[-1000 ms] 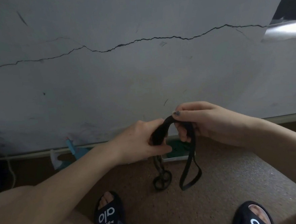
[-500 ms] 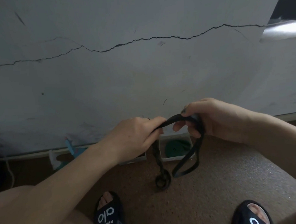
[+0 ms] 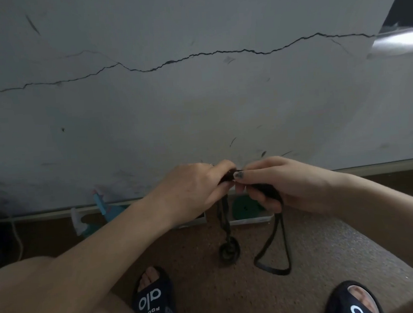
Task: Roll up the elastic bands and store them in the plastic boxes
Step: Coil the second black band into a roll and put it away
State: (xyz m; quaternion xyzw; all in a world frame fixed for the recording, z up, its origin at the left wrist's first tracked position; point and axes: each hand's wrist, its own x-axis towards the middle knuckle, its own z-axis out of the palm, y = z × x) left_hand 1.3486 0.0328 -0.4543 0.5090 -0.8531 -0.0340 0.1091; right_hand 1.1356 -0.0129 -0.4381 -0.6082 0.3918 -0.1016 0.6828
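Elastic band (image 3: pixel 273 254), black, hangs down over the floor from both hands. Left hand (image 3: pixel 193 191) and right hand (image 3: pixel 278 185) meet in the middle, fingers curled, pinching its top. Plastic box (image 3: pixel 251 218) sits behind, near the wall.

Single head-worn view, looking forward and down from close above both hands, toward the cracked grey plaster wall (image 3: pixel 196 96) and speckled brown floor (image 3: pixel 317 258) beneath.

plastic boxes (image 3: pixel 251 219) behind elastic band (image 3: pixel 272 256)
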